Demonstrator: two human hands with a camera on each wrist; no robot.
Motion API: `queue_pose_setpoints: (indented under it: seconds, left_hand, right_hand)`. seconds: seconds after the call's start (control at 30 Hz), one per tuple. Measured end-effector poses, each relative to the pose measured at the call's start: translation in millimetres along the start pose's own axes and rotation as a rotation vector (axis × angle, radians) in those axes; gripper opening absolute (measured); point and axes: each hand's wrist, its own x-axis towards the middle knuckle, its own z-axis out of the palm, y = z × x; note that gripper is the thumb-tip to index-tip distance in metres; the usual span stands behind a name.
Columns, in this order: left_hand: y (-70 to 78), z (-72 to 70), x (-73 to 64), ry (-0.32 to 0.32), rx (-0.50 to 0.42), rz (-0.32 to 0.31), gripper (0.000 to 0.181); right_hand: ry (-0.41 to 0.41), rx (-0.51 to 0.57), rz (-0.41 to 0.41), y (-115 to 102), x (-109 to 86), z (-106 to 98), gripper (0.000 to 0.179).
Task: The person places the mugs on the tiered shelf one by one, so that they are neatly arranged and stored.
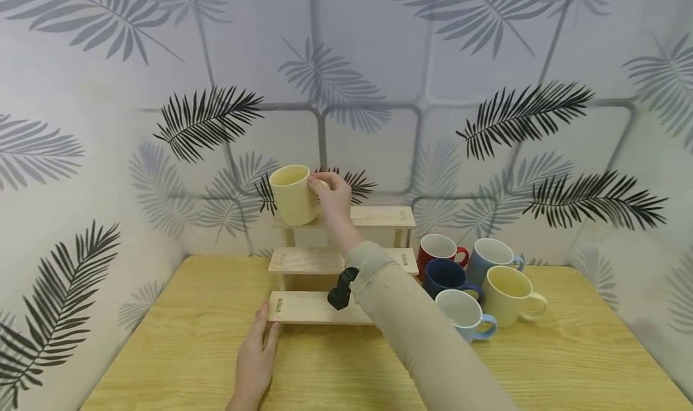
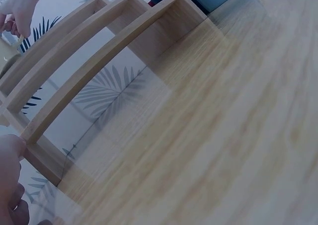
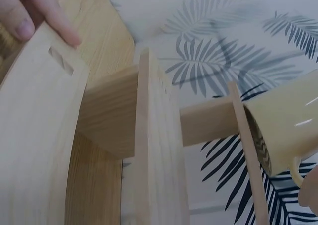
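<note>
My right hand (image 1: 334,197) pinches the handle of a yellow mug (image 1: 295,200) at the left end of the top board of a three-step wooden shelf (image 1: 314,260). The mug is upright, and in the right wrist view the base of the same yellow mug (image 3: 283,120) is tilted against the top board's edge. My left hand (image 1: 257,357) holds the left front corner of the lowest step, thumb at the front and a finger along the end. In the left wrist view the left hand's fingers (image 2: 12,170) sit beside that end.
Right of the shelf stand a red mug (image 1: 428,257), a dark blue mug (image 1: 441,278), a blue mug (image 1: 482,272), a light blue mug (image 1: 460,321) and another yellow mug (image 1: 498,305). They are grouped closely on the wood-grain table (image 1: 178,339). A leaf-patterned wall covering (image 1: 368,56) rises behind.
</note>
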Motion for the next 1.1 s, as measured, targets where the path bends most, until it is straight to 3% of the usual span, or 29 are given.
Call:
queue_pose_setpoints:
  seconds: [0.27, 0.5, 0.57, 0.8, 1.1]
  left_hand:
    - [-0.1, 0.0, 0.7, 0.000, 0.004, 0.001, 0.058]
    - [-1.0, -0.5, 1.5, -0.002, 0.003, -0.002, 0.058]
    - [-0.7, -0.3, 1.3, -0.003, -0.001, 0.001, 0.058]
    - [0.1, 0.0, 2.0, -0.004, -0.005, 0.012, 0.059]
    - [1.0, -0.4, 1.0, -0.015, -0.007, -0.013, 0.059]
  right_hand:
    - [-0.017, 0.011, -0.022, 14.5, 5.0, -15.6, 0.014]
    - [-0.095, -0.044, -0.034, 15.7, 3.9, -22.5, 0.019]
    - [-0.134, -0.092, -0.043, 12.1, 1.4, -25.7, 0.023]
    - [-0.188, -0.452, -0.140, 0.8, -17.5, -48.1, 0.058]
    - [-0.285, -0.456, -0.239, -5.3, -50.5, -90.6, 0.057]
